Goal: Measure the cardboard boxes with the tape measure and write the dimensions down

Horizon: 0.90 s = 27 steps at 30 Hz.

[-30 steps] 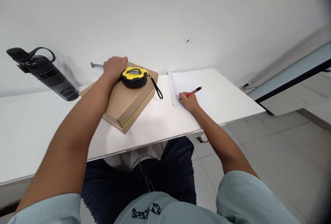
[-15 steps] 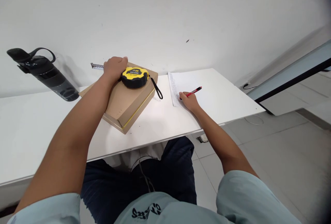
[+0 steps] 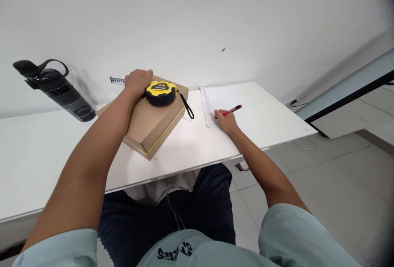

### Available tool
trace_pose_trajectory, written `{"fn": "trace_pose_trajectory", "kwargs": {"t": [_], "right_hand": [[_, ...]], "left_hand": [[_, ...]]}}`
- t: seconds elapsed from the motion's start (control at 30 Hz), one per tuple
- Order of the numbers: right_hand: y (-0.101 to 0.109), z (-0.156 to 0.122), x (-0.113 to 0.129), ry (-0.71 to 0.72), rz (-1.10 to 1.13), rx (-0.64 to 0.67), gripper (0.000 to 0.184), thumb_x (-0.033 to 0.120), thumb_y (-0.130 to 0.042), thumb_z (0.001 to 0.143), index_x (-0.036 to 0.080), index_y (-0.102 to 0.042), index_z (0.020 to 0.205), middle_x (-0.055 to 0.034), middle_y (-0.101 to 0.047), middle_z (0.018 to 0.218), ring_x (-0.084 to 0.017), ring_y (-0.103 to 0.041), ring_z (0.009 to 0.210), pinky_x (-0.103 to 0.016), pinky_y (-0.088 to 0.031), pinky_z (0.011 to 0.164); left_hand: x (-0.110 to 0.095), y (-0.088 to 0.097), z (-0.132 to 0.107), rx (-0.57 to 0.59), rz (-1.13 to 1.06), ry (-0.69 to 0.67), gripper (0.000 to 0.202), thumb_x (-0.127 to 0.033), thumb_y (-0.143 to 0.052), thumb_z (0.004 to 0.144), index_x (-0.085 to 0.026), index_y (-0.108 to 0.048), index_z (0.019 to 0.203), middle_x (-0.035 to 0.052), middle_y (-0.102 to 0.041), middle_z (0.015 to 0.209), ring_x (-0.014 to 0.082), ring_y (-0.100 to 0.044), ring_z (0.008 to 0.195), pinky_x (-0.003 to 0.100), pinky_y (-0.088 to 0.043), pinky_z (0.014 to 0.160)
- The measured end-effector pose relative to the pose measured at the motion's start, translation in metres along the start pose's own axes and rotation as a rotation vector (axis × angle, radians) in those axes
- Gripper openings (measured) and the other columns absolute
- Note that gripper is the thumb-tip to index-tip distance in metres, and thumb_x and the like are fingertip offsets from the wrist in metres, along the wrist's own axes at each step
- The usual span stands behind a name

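A flat brown cardboard box (image 3: 154,125) lies at an angle on the white table (image 3: 191,143). On its far end sits a yellow and black tape measure (image 3: 160,92) with a black wrist strap; a short length of its blade (image 3: 117,80) sticks out to the left. My left hand (image 3: 137,82) is curled over the box's far edge, against the tape measure's left side. My right hand (image 3: 226,121) grips a red pen (image 3: 230,111), its tip on a white sheet of paper (image 3: 215,98) with writing down its left margin.
A dark water bottle (image 3: 58,92) with a carry loop stands at the table's back left, by the white wall. The table's right edge drops to a tiled floor, where a cable (image 3: 297,102) runs along the wall. My legs are under the table.
Hardly anything has moved; the view shifted slightly, and both hands stay where they were, on the box and on the paper.
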State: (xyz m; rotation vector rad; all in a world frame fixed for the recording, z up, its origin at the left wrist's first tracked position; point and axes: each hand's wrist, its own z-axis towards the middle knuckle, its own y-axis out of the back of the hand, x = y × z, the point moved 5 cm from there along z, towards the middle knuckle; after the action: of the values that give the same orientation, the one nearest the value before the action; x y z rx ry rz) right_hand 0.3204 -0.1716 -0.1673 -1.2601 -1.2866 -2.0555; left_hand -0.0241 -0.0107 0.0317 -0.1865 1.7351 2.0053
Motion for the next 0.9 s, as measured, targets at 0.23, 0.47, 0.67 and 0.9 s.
{"fn": "trace_pose_trajectory", "kwargs": {"t": [0.23, 0.47, 0.67, 0.9], "right_hand": [[0.0028, -0.0003, -0.0008, -0.038, -0.023, -0.045, 0.039, 0.054, -0.053, 0.087, 0.026, -0.05, 0.06, 0.0004, -0.043, 0.057, -0.019, -0.043, 0.067, -0.036, -0.039, 0.069], [0.0, 0.001, -0.0029, -0.039, -0.042, -0.027, 0.041, 0.057, -0.054, 0.088, 0.025, -0.054, 0.061, -0.0001, -0.047, 0.057, -0.019, -0.046, 0.068, -0.035, -0.039, 0.068], [-0.0015, 0.0017, -0.0037, -0.04, -0.063, -0.03, 0.045, 0.059, -0.052, 0.091, 0.025, -0.056, 0.062, -0.0011, -0.05, 0.058, -0.02, -0.048, 0.069, -0.036, -0.04, 0.07], [-0.0011, 0.0015, -0.0039, -0.047, -0.077, -0.049, 0.045, 0.058, -0.054, 0.092, 0.026, -0.049, 0.061, -0.0004, -0.048, 0.056, -0.019, -0.045, 0.065, -0.036, -0.037, 0.067]], "left_hand": [[0.0011, 0.0, 0.0017, 0.004, 0.007, 0.007, 0.047, -0.048, -0.035, 0.108, -0.023, -0.056, 0.073, 0.0144, -0.078, 0.104, 0.0326, -0.064, 0.108, 0.042, -0.041, 0.099], [0.0, 0.0005, -0.0007, 0.006, -0.008, -0.003, 0.047, -0.047, -0.034, 0.107, -0.023, -0.059, 0.076, 0.0139, -0.078, 0.107, 0.0343, -0.065, 0.114, 0.043, -0.039, 0.103], [-0.0005, 0.0008, -0.0004, 0.003, -0.011, 0.003, 0.043, -0.047, -0.036, 0.106, -0.024, -0.056, 0.075, 0.0162, -0.075, 0.103, 0.0381, -0.066, 0.115, 0.046, -0.042, 0.105], [0.0017, -0.0005, 0.0009, 0.001, -0.011, 0.001, 0.047, -0.055, -0.036, 0.103, -0.025, -0.065, 0.081, 0.0174, -0.074, 0.103, 0.0413, -0.066, 0.118, 0.049, -0.043, 0.112]]}}
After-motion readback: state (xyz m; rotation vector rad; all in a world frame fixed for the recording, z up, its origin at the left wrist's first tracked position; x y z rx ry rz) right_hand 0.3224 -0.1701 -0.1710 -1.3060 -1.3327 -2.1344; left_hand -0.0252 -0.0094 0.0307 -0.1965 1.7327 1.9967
